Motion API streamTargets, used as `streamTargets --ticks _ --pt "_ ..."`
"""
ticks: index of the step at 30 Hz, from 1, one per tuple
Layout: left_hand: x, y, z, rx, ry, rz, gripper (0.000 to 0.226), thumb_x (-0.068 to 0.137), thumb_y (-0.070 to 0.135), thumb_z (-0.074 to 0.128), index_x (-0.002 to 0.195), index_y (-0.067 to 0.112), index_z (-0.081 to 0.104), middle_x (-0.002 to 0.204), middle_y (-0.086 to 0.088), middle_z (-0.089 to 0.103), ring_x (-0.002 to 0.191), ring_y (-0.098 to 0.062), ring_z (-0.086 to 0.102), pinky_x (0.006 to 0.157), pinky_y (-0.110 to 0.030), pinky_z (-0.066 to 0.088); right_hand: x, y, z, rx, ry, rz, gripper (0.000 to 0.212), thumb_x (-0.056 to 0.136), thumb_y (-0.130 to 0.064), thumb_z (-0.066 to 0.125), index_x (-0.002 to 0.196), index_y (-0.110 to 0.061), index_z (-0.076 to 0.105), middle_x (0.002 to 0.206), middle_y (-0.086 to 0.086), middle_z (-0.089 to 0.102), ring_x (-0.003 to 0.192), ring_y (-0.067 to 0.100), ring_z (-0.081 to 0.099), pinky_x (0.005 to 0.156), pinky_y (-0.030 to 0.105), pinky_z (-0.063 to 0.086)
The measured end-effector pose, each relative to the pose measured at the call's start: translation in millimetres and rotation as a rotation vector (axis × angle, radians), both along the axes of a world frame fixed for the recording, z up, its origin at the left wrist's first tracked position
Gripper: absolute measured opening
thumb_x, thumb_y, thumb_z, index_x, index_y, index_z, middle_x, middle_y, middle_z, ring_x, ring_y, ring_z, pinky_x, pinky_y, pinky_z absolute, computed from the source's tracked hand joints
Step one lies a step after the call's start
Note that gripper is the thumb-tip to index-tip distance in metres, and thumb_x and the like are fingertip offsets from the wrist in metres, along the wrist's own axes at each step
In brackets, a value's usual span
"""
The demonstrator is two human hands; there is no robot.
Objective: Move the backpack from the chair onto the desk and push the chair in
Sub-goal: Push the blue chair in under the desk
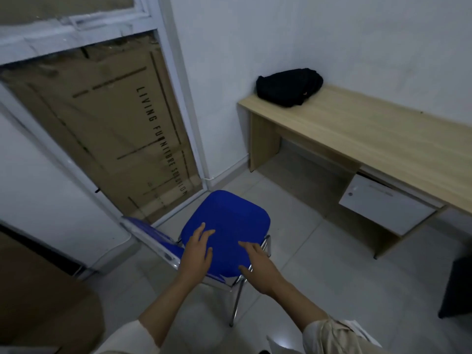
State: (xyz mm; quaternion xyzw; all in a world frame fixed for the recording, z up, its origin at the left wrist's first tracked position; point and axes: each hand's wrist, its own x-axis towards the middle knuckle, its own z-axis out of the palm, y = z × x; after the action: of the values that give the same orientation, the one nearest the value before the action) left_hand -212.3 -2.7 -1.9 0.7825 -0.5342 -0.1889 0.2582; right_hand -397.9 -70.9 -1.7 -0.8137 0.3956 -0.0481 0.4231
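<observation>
The black backpack [290, 86] lies on the far left corner of the light wooden desk [357, 134], against the white wall. A blue padded chair [229, 218] with chrome legs stands on the tiled floor, well in front of the desk and to its left. Its backrest points left towards the doorway. My left hand [198, 251] hovers over the near part of the seat with fingers spread. My right hand [255, 267] is over the seat's right near edge, fingers apart and holding nothing.
A white drawer unit [383, 205] hangs under the desk's right part, with open legroom to its left. A large cardboard sheet [115, 139] fills the door frame on the left. A dark object [457, 287] stands at the right edge. A brown surface [38, 297] lies at the near left.
</observation>
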Motion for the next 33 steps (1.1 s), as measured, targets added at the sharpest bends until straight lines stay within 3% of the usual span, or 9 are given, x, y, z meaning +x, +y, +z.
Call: streamTargets --ticks 2,5,11,15,19,22,25,28,33 --pt "33 16 0 -0.004 -0.116 0.013 0.040 0.096 0.010 0.047 0.136 0.014 0.045 0.153 -0.012 0.029 0.141 -0.029 0.029 0.119 -0.049 0.019 34 17 0 0.014 -0.014 0.037 0.064 0.096 -0.029 0.055 0.150 -0.022 0.022 0.152 0.004 0.029 0.134 0.020 0.039 0.109 0.030 0.036" --pt "52 22 2 0.008 -0.229 -0.009 0.037 0.098 0.023 0.044 0.134 0.015 0.048 0.151 -0.011 0.036 0.143 -0.029 0.026 0.120 -0.050 0.004 56 26 -2 0.012 -0.051 0.058 0.068 0.093 -0.040 0.056 0.150 -0.023 0.022 0.152 0.001 0.029 0.136 0.017 0.036 0.110 0.026 0.032" --pt "170 64 2 0.120 -0.352 -0.185 0.059 0.094 0.056 0.022 0.133 0.020 0.047 0.148 -0.008 0.040 0.143 -0.025 0.025 0.119 -0.053 0.009 165 68 -3 0.021 -0.120 0.090 0.076 0.085 -0.058 0.058 0.147 -0.031 0.024 0.146 -0.003 0.037 0.128 0.015 0.042 0.100 0.024 0.035" --pt "223 63 4 0.166 -0.443 -0.407 0.053 0.093 0.036 0.048 0.142 0.027 0.032 0.154 -0.005 0.031 0.147 -0.026 0.016 0.119 -0.056 0.003 202 64 -12 -0.200 0.073 0.018 0.074 0.083 -0.062 0.056 0.144 -0.033 0.027 0.142 -0.003 0.044 0.119 0.020 0.052 0.088 0.036 0.047" --pt "250 43 6 0.208 -0.477 -0.534 0.056 0.092 0.023 0.053 0.143 0.027 0.030 0.155 0.001 0.029 0.147 -0.022 0.013 0.121 -0.050 0.001 218 57 -18 -0.289 0.227 -0.071 0.055 0.085 -0.057 0.054 0.133 -0.032 0.043 0.123 -0.003 0.062 0.102 0.018 0.062 0.077 0.034 0.054" --pt "258 20 12 0.279 -0.434 -0.601 0.048 0.091 0.019 0.055 0.137 0.024 0.044 0.145 -0.004 0.047 0.140 -0.023 0.032 0.120 -0.045 0.009 218 63 -22 -0.315 0.225 -0.128 0.047 0.087 -0.056 0.050 0.129 -0.035 0.049 0.113 -0.007 0.069 0.093 0.015 0.065 0.074 0.033 0.055" --pt "255 -3 16 0.385 -0.450 -0.700 0.039 0.089 0.025 0.059 0.127 0.023 0.055 0.121 -0.005 0.066 0.111 -0.025 0.058 0.102 -0.038 0.037 216 64 -20 -0.390 0.194 -0.151 0.041 0.087 -0.054 0.048 0.123 -0.035 0.055 0.105 -0.009 0.072 0.084 0.012 0.066 0.067 0.028 0.051" --pt "256 -19 15 0.375 -0.531 -0.787 0.035 0.088 0.034 0.059 0.121 0.024 0.058 0.110 -0.005 0.069 0.096 -0.024 0.064 0.076 -0.032 0.048 218 63 -17 -0.457 0.173 -0.150 0.037 0.085 -0.051 0.048 0.117 -0.033 0.057 0.096 -0.007 0.073 0.074 0.012 0.066 0.064 0.031 0.054" --pt "266 -36 -1 0.240 -0.552 -0.867 0.036 0.085 0.047 0.057 0.116 0.028 0.060 0.105 0.001 0.072 0.089 -0.019 0.067 0.073 -0.032 0.051 217 55 -21 -0.583 0.186 -0.182 0.035 0.081 -0.049 0.051 0.107 -0.028 0.062 0.079 -0.006 0.072 0.061 0.012 0.065 0.055 0.026 0.050"
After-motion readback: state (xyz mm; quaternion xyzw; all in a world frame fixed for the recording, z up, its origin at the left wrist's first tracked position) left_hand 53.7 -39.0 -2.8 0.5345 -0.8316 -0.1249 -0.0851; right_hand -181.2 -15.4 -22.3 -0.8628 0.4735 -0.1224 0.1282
